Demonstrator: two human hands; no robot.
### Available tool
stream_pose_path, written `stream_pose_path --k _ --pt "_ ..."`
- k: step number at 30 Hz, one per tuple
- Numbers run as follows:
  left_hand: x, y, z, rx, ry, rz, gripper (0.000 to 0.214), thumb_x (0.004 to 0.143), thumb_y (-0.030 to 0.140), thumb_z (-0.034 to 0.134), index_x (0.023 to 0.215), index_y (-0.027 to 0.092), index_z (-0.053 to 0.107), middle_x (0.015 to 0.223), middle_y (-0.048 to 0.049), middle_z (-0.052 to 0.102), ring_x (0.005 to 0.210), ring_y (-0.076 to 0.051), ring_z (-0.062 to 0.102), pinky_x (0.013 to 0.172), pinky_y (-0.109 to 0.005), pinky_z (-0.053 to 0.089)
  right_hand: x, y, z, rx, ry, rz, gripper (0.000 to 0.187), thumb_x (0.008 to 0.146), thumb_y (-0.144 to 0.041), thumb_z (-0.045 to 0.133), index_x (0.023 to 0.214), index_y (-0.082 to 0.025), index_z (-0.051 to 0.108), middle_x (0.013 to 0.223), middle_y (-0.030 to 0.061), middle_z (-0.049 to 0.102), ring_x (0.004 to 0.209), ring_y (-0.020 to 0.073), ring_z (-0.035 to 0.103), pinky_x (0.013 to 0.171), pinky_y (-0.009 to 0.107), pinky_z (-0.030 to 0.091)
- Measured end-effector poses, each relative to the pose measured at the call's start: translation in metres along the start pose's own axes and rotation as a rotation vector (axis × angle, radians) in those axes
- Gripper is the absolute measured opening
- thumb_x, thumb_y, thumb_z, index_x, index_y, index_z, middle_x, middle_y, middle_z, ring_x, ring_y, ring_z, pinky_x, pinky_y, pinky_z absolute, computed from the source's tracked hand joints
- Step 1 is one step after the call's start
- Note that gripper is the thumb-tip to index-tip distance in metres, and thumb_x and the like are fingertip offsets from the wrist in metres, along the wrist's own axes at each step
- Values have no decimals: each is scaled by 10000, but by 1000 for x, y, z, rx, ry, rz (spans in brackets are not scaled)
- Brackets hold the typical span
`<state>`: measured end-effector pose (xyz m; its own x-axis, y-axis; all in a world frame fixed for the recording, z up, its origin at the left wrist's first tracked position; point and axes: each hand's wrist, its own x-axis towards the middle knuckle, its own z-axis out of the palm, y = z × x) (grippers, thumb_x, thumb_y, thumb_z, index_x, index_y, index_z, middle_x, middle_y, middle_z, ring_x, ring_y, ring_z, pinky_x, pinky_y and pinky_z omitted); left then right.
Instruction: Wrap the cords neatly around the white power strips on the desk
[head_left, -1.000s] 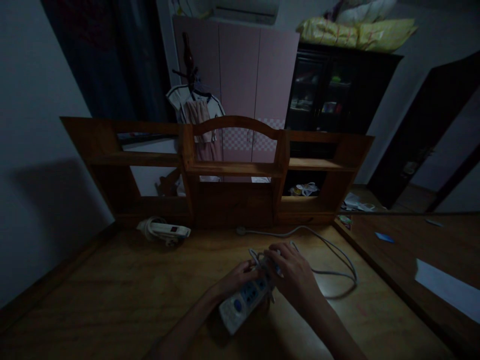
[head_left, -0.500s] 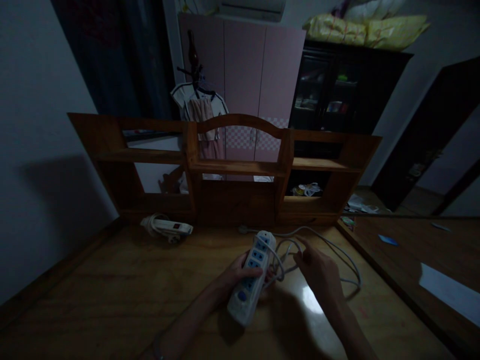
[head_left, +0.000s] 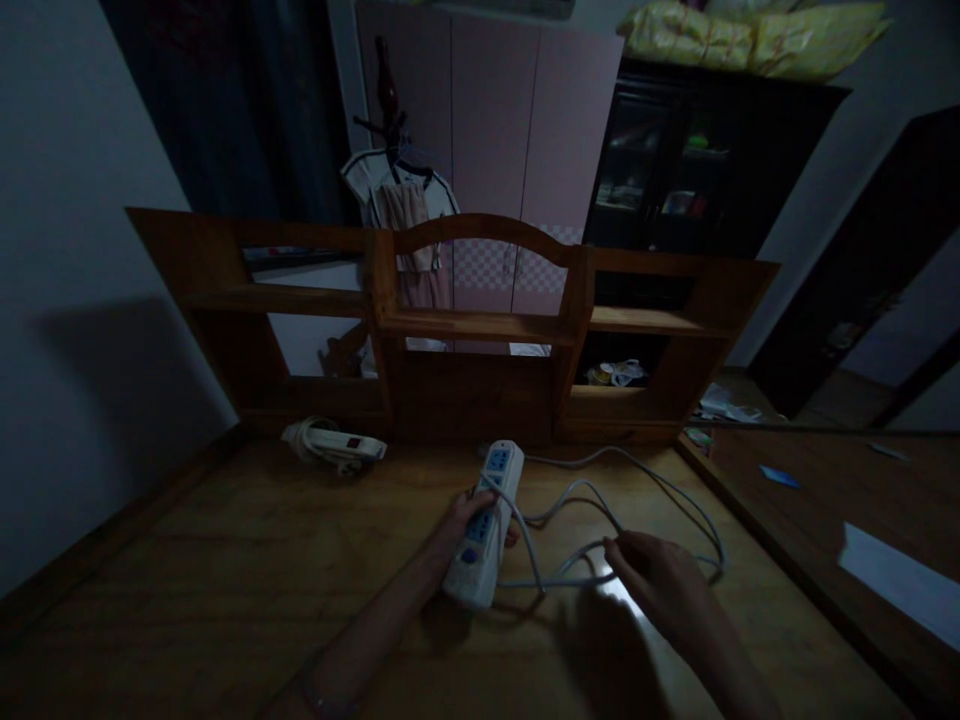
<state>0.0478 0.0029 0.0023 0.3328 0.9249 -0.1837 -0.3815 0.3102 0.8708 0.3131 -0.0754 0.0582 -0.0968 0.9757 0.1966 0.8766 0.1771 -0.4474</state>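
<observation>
Seen from above in a dim room: a yellowish wooden tabletop (head_left: pixel 247 580), bounded at the back by a brown wooden shelf unit (head_left: pixel 480 325), at the left by a dark edging (head_left: pixel 124 522) along a pale wall (head_left: pixel 90 420), and at the right by a raised wooden edging (head_left: pixel 757 530) slanting toward the viewer. Near the middle, a white multi-socket power strip (head_left: pixel 486 527) with blue outlets, tilted, far end toward the shelf unit and leaning slightly right. Clamped around its midsection: the left hand (head_left: pixel 459 520), with thumb across the top face and fingertips showing at the far side. Farther right, well apart from the strip, the right hand (head_left: pixel 660 570), with thumb and fingers pinched together on a grey cord (head_left: pixel 566 582). Between both hands, loose curves of that cord, with one strand crossing the strip's face; beyond the right hand, a wide loop reaching near the right edging. Left of the left forearm, a broad stretch of wood; behind it, close to the shelf unit, a second power strip (head_left: pixel 341 443) wound in pale cord. Past the right edging, a blue card (head_left: pixel 780 477) and white paper (head_left: pixel 896 580) on darker wood.
</observation>
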Motion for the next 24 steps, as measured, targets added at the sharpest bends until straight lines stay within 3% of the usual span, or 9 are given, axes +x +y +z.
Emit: stream_pose_path --k 6,8,10,13,16,19,24 --pt "-2 -1 3 11 12 -5 469 725 528 627 938 110 602 612 -85 678 479 -201 636 431 -253 471 -16 -17 -8 -54 1 -248 320 873 -472 530 706 -208 599 744 46 619 718 182 594 637 285 424" --pt "-5 0 6 -2 -4 -26 501 732 565 603 954 117 595 616 -91 679 504 -212 646 455 -264 482 -18 -27 -5 -81 106 -359 253 819 -466 609 814 -215 637 958 92 625 927 240 580 757 349 459" --pt "-6 0 8 -17 -9 -45 510 732 571 603 959 115 595 625 -92 678 512 -210 647 468 -268 487 -18 -41 2 -108 214 -435 308 765 -436 674 988 -225 644 1191 125 554 1118 298 496 882 434 440" --pt "-3 -1 10 -13 11 -22 478 716 535 641 951 120 596 638 -77 675 485 -189 630 461 -262 485 -18 -63 19 -101 202 -464 371 770 -356 674 1112 -234 598 1224 117 547 1123 294 502 908 459 443" --pt "0 -4 9 22 7 -1 418 710 471 678 944 136 590 682 -70 684 489 -178 628 471 -260 497 -15 -78 38 -4 87 -431 239 823 -342 603 1022 -211 611 999 103 640 853 232 615 687 354 510" --pt "0 -4 7 47 -43 -24 390 685 389 723 946 137 579 729 -85 692 511 -193 640 480 -275 510 -8 -79 45 223 61 -279 217 853 -373 552 959 -190 599 844 74 652 646 170 608 493 251 445" --pt "-8 2 2 81 -224 -106 394 719 366 704 1008 143 555 820 -109 693 541 -198 654 470 -282 518 11 -50 13 736 160 11 243 904 -406 474 932 -174 541 776 40 632 496 112 544 414 215 410"
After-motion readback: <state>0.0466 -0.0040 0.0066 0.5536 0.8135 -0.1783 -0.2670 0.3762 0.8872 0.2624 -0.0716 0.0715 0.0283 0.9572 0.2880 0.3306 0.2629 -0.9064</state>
